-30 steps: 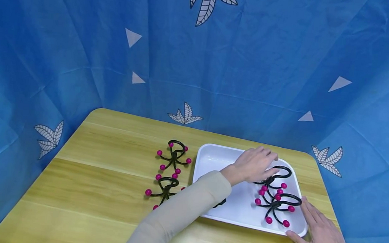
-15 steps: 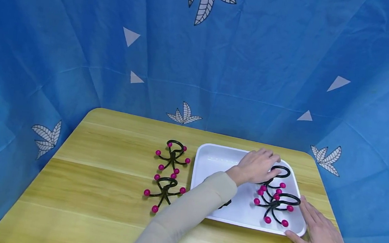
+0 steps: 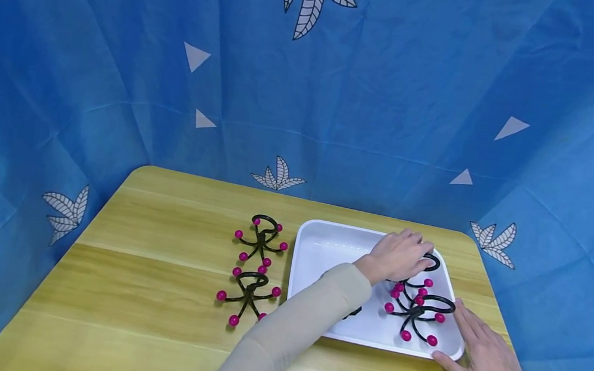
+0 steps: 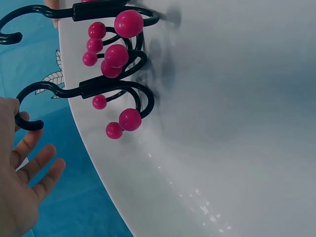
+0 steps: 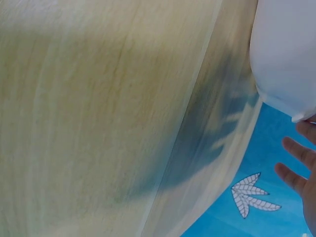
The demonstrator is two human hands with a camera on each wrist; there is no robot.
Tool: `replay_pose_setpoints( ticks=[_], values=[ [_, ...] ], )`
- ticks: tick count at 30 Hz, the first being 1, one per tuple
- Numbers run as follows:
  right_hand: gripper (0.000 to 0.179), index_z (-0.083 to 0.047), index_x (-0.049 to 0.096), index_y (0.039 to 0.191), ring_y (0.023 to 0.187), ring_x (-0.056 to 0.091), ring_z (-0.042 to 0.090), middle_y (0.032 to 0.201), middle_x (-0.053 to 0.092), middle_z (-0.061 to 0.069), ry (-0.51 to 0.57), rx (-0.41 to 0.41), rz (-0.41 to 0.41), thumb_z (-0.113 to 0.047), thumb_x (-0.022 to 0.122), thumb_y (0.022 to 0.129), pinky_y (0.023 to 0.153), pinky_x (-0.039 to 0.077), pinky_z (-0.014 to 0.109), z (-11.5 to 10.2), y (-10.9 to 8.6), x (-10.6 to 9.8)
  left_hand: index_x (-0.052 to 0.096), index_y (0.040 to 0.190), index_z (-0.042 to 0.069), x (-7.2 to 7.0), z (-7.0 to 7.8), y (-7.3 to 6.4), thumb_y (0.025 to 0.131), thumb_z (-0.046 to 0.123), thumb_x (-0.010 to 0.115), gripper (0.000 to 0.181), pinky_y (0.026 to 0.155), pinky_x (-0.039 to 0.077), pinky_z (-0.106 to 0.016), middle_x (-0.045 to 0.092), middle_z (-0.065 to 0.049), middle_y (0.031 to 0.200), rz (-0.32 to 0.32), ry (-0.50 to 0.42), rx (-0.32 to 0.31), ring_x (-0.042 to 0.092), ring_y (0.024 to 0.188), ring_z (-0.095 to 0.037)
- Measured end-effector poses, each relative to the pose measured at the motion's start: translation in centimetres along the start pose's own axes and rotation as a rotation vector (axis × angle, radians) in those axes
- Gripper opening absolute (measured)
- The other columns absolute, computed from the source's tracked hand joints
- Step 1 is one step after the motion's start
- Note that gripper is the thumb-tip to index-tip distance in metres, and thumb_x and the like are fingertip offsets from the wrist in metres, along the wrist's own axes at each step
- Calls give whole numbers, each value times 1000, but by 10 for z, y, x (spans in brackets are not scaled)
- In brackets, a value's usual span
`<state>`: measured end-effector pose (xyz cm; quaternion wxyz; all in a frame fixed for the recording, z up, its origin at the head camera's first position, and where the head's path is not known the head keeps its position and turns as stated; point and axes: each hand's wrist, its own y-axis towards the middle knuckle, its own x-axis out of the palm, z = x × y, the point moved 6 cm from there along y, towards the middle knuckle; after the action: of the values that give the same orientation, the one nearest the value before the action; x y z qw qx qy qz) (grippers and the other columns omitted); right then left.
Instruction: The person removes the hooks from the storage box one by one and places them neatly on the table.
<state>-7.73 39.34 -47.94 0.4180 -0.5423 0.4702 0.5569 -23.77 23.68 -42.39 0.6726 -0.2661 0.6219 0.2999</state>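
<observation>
My left hand (image 3: 402, 256) reaches into the white tray (image 3: 331, 250) near its back right corner. Its thumb and index finger pinch the hooked end of a black hanging hook (image 4: 96, 88) with pink ball-tipped prongs; the other fingers are spread. A matching hanging hook (image 3: 415, 311) sits beside it, nearer the tray's front. My right hand (image 3: 488, 358) touches the tray's front right corner, thumb on the front side and fingers along the right side. In the right wrist view its fingertips (image 5: 291, 175) are extended beside the tray wall.
Two more black hooks with pink balls, a far one (image 3: 262, 240) and a near one (image 3: 249, 293), stand on the wooden table (image 3: 137, 254) left of the tray. Inside the tray a black piece (image 3: 353, 313) is mostly hidden by my left sleeve. A blue curtain (image 3: 389, 99) surrounds the table.
My left hand and forearm have shifted a little right, covering more of the hook at the back. The right hand keeps its place on the tray. The head view has drifted slightly.
</observation>
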Motion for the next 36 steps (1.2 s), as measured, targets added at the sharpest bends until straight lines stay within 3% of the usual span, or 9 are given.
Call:
replay_pose_setpoints(
  ticks=[15, 22, 36],
  values=[
    [109, 5, 40, 158, 137, 53, 48, 161, 47, 25, -12, -1, -6, -69, 73, 86, 109, 45, 63, 0, 1, 0, 53, 145, 43, -4, -4, -7, 113, 51, 38, 36, 102, 53, -23, 60, 16, 142, -1, 39, 34, 56, 129, -5],
    [110, 5, 39, 159, 138, 52, 48, 162, 46, 25, -17, 9, -19, -71, 71, 86, 109, 45, 64, 0, 2, 1, 53, 145, 43, -6, -14, -15, 113, 51, 37, 37, 98, 54, -24, 60, 15, 143, -6, 41, 38, 56, 126, -6],
    [111, 2, 32, 163, 138, 51, 50, 161, 46, 27, 6, 7, -14, -68, 72, 87, 109, 43, 63, 1, 1, 1, 59, 141, 40, -28, -34, -38, 113, 49, 40, 34, 90, 55, -22, 65, 14, 131, 68, 7, 27, 57, 119, -7]
  ],
)
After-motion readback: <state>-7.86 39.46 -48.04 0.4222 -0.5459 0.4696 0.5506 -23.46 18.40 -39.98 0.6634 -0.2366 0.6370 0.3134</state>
